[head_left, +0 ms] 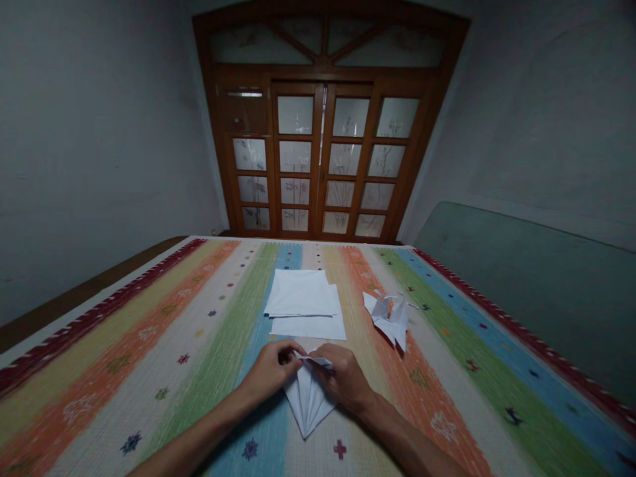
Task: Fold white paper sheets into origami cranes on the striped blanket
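Note:
My left hand and my right hand pinch the top of a pleated white paper fold between them. Its pointed end lies on the cover, aimed toward me. Beyond my hands lies a stack of white paper sheets, slightly fanned, with the sheets offset from one another. To the right of that stack, beyond my right hand, rests a folded white origami bird, lying tilted on its side. Neither hand touches the stack or the bird.
Everything lies on a multicoloured striped woven cover spread over a wide surface. A wooden door with frosted glass panes stands beyond its far edge, between grey walls. A green-grey panel leans along the right side.

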Action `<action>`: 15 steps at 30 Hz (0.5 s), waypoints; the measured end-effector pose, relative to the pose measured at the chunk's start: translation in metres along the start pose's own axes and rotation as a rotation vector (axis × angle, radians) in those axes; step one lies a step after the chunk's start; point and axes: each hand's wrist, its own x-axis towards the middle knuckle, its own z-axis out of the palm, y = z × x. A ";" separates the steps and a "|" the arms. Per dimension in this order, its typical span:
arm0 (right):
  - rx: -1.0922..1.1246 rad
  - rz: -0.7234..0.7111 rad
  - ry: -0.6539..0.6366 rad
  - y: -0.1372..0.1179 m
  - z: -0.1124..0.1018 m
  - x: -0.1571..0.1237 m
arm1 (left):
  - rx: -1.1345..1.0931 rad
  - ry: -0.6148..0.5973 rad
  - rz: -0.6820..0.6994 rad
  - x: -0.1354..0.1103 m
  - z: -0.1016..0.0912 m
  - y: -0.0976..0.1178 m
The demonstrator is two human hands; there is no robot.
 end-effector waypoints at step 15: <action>0.196 0.290 -0.100 0.011 -0.008 0.001 | 0.177 0.079 0.038 -0.005 -0.009 0.007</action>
